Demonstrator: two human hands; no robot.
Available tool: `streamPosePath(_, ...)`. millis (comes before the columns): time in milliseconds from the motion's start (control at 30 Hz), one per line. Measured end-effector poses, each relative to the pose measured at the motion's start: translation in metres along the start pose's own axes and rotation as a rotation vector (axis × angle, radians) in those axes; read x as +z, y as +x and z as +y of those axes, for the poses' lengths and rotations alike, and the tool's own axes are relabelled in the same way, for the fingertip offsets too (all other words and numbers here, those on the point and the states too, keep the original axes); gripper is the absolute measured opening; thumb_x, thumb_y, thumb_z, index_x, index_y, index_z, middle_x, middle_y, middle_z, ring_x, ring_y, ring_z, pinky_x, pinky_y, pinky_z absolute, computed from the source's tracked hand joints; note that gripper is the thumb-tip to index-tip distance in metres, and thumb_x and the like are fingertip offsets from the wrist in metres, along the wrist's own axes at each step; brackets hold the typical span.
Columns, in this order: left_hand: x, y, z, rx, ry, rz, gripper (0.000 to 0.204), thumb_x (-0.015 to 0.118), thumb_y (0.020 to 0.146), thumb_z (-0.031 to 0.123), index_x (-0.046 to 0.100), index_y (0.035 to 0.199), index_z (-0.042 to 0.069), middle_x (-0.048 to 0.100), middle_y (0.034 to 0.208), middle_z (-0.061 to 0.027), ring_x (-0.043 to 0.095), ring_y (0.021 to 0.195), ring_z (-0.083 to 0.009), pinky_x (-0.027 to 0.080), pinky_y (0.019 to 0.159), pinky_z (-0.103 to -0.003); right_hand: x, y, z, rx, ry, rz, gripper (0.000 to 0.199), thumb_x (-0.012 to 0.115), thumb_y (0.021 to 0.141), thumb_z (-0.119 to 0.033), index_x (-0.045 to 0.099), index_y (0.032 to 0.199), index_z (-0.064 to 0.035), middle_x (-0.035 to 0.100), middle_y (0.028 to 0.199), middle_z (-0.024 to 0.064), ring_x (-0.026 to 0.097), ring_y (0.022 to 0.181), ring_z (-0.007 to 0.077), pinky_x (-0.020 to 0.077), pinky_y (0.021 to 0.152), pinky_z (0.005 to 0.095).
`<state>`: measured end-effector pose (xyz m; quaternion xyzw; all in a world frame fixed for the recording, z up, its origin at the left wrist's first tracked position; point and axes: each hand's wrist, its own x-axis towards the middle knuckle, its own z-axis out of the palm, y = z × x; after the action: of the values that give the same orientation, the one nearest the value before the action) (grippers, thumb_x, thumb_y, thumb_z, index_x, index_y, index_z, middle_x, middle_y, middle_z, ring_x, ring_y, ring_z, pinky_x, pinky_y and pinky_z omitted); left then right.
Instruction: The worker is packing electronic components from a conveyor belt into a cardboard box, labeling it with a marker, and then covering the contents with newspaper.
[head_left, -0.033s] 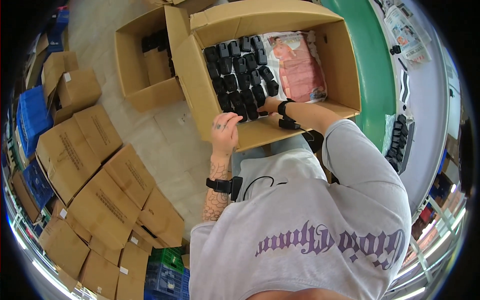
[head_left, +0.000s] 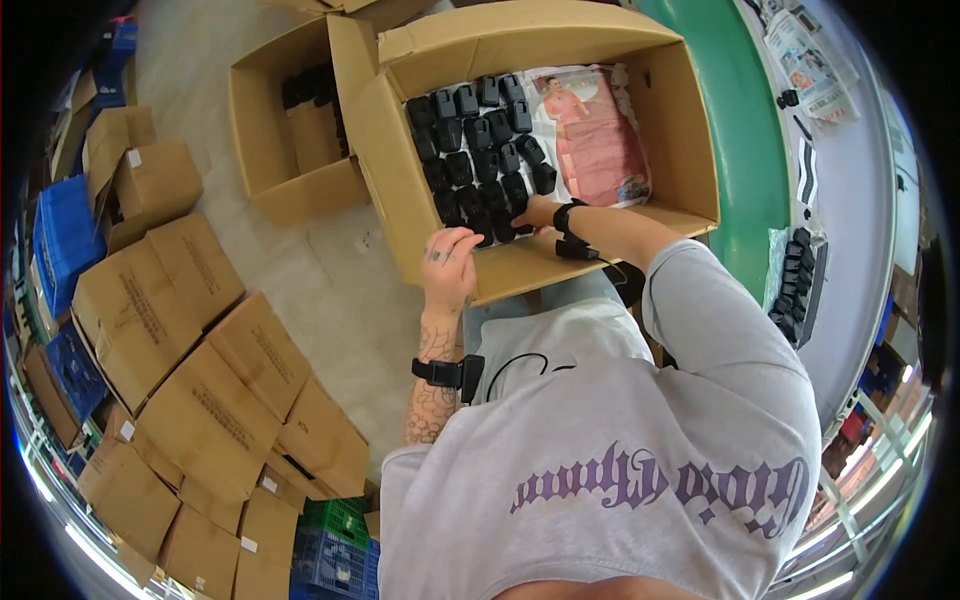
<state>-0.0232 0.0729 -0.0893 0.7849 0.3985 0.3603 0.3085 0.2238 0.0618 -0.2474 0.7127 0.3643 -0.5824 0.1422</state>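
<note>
Several black plastic parts (head_left: 485,162), small and blocky, stand in rows on newspaper in the left half of an open cardboard box (head_left: 690,130). My right hand (head_left: 538,213) reaches over the box's near wall. Its fingers close on a black plastic part (head_left: 503,226) at the near end of the rows, and the fingertips are partly hidden. At the box's near left corner is my left hand (head_left: 450,262), fingers curled and pressed together beside the nearest parts. Whatever they may hold is hidden. Both wrists wear black straps with a small device.
Reddish printed newspaper (head_left: 600,140) lines the box's right half. A second cardboard box (head_left: 300,190) with black parts adjoins it at left. Stacked cartons (head_left: 180,340) fill the left side. At right, a table (head_left: 860,200) bears a tray of black parts (head_left: 792,285).
</note>
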Motion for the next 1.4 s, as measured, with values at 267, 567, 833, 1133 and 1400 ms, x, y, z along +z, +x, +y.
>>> streamPosePath(267, 0.007, -0.011, -0.013, 0.096, 0.166, -0.070, 0.030, 0.060, 0.070, -0.004, 0.069, 0.093, 0.012, 0.061, 0.096, -0.0069, 0.056, 0.091, -0.0284, 0.047, 0.081, -0.039, -0.075, -0.123, -0.030, -0.497, -0.309, 0.251, 0.047, 0.065, 0.076, -0.043, 0.065, 0.100, -0.0027, 0.066, 0.091, 0.0195, 0.064, 0.086, 0.0336, 0.0495, 0.073, 0.0432)
streamPosePath(567, 0.005, -0.007, -0.004, 0.136, 0.362, -0.173, 0.016, 0.056, 0.076, -0.003, 0.066, 0.083, 0.008, 0.058, 0.092, -0.0103, 0.053, 0.093, -0.0307, 0.044, 0.083, -0.042, -0.093, -0.310, 0.184, -0.537, 0.582, 1.001, 0.026, 0.059, 0.086, -0.020, 0.062, 0.104, -0.0009, 0.066, 0.097, 0.0122, 0.063, 0.092, 0.0222, 0.0490, 0.083, 0.0330)
streamPosePath(833, 0.008, 0.000, 0.008, 0.114, 0.559, -0.338, 0.015, 0.052, 0.081, 0.004, 0.065, 0.089, 0.006, 0.058, 0.094, -0.0136, 0.052, 0.097, -0.0325, 0.042, 0.086, -0.042, -0.078, -0.296, 0.545, 0.241, 0.914, 1.492, 0.032, 0.069, 0.076, -0.022, 0.065, 0.100, -0.0021, 0.068, 0.088, 0.0082, 0.065, 0.080, 0.0168, 0.0509, 0.072, 0.0306)
streamPosePath(1133, 0.071, -0.039, 0.110, -0.344, 0.434, -0.386, 0.029, 0.045, 0.095, 0.021, 0.059, 0.105, -0.002, 0.060, 0.102, -0.0204, 0.053, 0.096, -0.0367, 0.041, 0.087, -0.043, -0.243, -0.323, 0.744, 0.768, 0.235, 1.493, 0.053, 0.076, 0.068, -0.029, 0.059, 0.112, -0.0050, 0.059, 0.111, 0.0184, 0.053, 0.105, 0.0403, 0.0443, 0.093, 0.0451)
streamPosePath(1400, 0.076, -0.058, 0.121, -0.310, 0.576, -0.421, 0.033, 0.046, 0.095, 0.027, 0.060, 0.111, 0.002, 0.061, 0.105, -0.0211, 0.053, 0.102, -0.0371, 0.042, 0.088, -0.043, -0.277, -0.310, 0.761, 0.653, -0.101, 1.231, 0.048, 0.073, 0.066, -0.046, 0.069, 0.094, -0.0085, 0.067, 0.099, 0.0131, 0.061, 0.098, 0.0315, 0.0444, 0.084, 0.0465)
